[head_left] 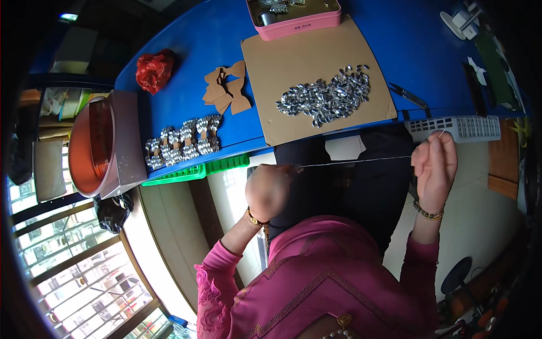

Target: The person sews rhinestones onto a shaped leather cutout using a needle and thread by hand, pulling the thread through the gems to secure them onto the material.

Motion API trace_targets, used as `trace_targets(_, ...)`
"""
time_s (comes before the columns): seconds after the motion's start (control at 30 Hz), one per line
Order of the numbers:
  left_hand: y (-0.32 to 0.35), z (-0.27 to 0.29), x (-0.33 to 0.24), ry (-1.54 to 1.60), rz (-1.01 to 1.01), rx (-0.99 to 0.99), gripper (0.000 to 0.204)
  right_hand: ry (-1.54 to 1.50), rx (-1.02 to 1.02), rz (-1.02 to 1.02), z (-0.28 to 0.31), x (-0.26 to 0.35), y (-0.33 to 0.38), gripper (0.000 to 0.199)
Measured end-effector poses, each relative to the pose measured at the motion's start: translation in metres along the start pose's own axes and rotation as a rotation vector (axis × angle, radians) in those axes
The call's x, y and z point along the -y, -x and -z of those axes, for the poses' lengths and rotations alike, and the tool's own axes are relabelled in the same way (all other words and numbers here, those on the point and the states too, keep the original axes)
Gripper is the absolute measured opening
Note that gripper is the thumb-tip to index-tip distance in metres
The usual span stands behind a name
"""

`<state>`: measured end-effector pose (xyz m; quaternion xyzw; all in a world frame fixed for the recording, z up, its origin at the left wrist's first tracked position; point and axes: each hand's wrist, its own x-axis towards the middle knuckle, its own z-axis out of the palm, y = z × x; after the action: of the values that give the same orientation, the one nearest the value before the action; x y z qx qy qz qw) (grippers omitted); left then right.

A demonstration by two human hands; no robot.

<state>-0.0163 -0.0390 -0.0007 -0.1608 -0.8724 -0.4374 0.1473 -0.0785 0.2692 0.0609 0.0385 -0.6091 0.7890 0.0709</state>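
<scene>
- Right hand's (435, 164) grip is clamped on the thread (361, 161), which stretches over the lap to the left hand (267, 194), probably to keep it taut
- Left grip's super blurry, so can't tell if it's closed on anything
- Loose silvery gems (327, 97) are heaped on a cardboard sheet (268, 68) at the worktop's (192, 51) near edge, I'd guess for easy reach

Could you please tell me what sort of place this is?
Probably a handicraft work corner; home or shop, I cannot tell. Loose silvery gems lie on cardboard near brown bow-shaped cutouts, and a thread stretches between the left hand and right hand.
</scene>
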Motion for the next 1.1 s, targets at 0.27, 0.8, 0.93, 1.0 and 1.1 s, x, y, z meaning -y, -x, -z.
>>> trace_targets(0.27, 0.021, -0.014, 0.019, 0.756, 0.965, -0.067, 0.026, -0.067, -0.179, -0.156, 0.035, -0.03, 0.001, 0.011)
trace_targets(0.8, 0.055, -0.038, 0.018, 1.421, 1.38, 0.057, 0.027, 0.356, -0.187, -0.313, 0.093, -0.077, 0.066, 0.012)
trace_targets(0.93, 0.059, -0.038, 0.018, 1.468, 1.373, 0.033, 0.023, 0.49, -0.182, -0.317, 0.099, -0.084, 0.075, 0.011)
trace_targets(1.0, 0.058, -0.038, 0.018, 1.526, 1.408, 0.015, 0.019, 0.502, -0.176, -0.322, 0.103, -0.085, 0.077, 0.011)
trace_targets(1.1, 0.057, -0.041, 0.023, 1.559, 1.389, 0.131, 0.014, 0.493, -0.177, -0.331, 0.099, -0.081, 0.073, 0.011)
